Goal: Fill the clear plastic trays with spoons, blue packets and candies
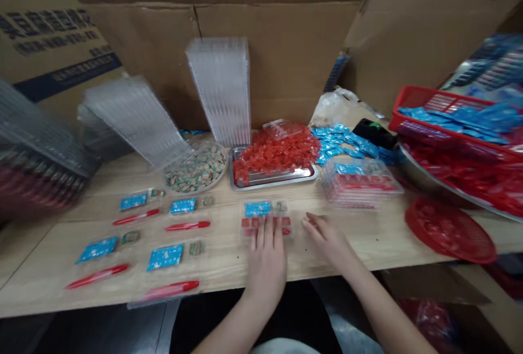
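Observation:
My left hand [267,258] lies over a clear plastic tray [244,238], its fingers stretched out flat on the front part. In that tray a blue packet [257,209] and a small green-and-tan piece [281,206] sit at the back. Red pieces [249,223] form a row across its middle. Part of a red pen-shaped item [286,231] shows beside my fingertips in front of the row. My right hand [330,239] hovers just right of the tray, apart from it. Its fingers are loosely bent and slightly apart, with nothing visible between them.
Several trays with blue packets [164,257] and red pen-shaped items [171,290] lie left. Behind are a dish of small pieces [196,169], a metal tray [269,181] heaped with red pieces [278,150] and tray stacks [224,92]. Filled trays [357,185] and red baskets [482,245] stand right.

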Demonstrator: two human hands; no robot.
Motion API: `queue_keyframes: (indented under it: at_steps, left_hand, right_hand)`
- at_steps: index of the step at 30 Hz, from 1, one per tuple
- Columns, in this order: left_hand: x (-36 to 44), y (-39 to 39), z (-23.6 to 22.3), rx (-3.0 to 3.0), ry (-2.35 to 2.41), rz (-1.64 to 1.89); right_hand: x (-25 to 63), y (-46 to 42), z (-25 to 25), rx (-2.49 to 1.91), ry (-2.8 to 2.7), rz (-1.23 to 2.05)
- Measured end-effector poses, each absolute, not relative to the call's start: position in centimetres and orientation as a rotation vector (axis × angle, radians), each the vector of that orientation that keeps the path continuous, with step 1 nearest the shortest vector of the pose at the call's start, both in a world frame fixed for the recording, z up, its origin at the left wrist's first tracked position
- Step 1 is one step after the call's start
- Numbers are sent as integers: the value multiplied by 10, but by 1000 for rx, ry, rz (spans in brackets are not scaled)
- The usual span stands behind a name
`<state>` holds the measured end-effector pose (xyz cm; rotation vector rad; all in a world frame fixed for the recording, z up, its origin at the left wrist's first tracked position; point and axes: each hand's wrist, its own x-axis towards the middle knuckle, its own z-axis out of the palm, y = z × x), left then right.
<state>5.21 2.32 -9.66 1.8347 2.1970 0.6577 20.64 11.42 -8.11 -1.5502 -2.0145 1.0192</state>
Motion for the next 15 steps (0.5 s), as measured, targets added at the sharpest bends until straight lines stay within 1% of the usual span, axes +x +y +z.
queue_keyframes:
  at_steps: [2,4,6,9,11,12,15]
  left_hand:
    - [54,21,-100,1739,2251,855]
    - [44,19,-104,1526,2253,1095]
    - [31,20,-108,1317,2104,1260]
    - [23,28,-104,1047,1856,1336]
    - [29,37,-90,935,1750,1374]
    - [35,45,-80,931,1694,1399]
    - [62,78,-46,1065,1521,1463]
  right_hand:
    - [190,109,-92,-1577,-2137,802]
    - [183,103,-99,-1571,-2146,658]
    - [181,96,-104,-1547,-2070,645]
    - [182,91,-100,-1511,-1871,803]
    - [189,95,-84,-1495,-1777,880]
    - [196,100,-72,-1487,-1760,867]
    - [230,127,-28,-1502,-1780,632]
